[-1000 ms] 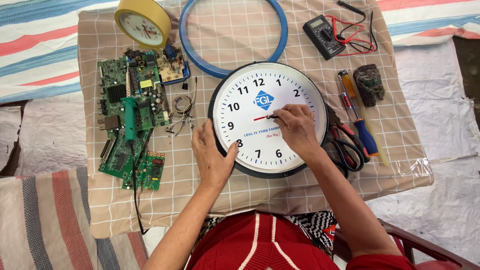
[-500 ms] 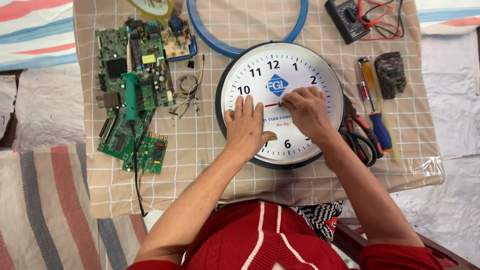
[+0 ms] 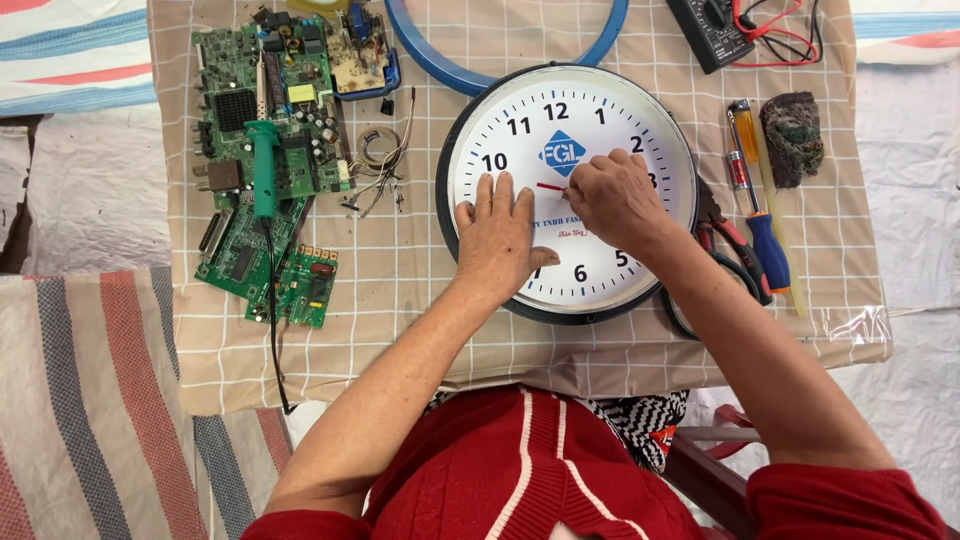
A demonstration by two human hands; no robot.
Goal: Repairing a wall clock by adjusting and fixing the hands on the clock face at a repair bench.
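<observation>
A round white wall clock face (image 3: 600, 110) with a black rim lies flat on the checked tablecloth. My left hand (image 3: 497, 235) rests flat on the lower left of the dial, fingers together. At the centre of the dial my right hand (image 3: 615, 200) pinches the thin red clock hand (image 3: 550, 186), which points left toward the blue diamond logo.
Green circuit boards (image 3: 262, 170) with a green soldering iron (image 3: 263, 165) lie at the left. A blue ring (image 3: 440, 60) sits behind the clock. Screwdrivers (image 3: 755, 210), pliers (image 3: 725, 240), a dark rag (image 3: 793, 135) and a multimeter (image 3: 715, 30) are at the right.
My left hand slid from the clock's lower left rim onto the dial and lies flat there. My right hand stays at the centre on the red hand. The view has shifted.
</observation>
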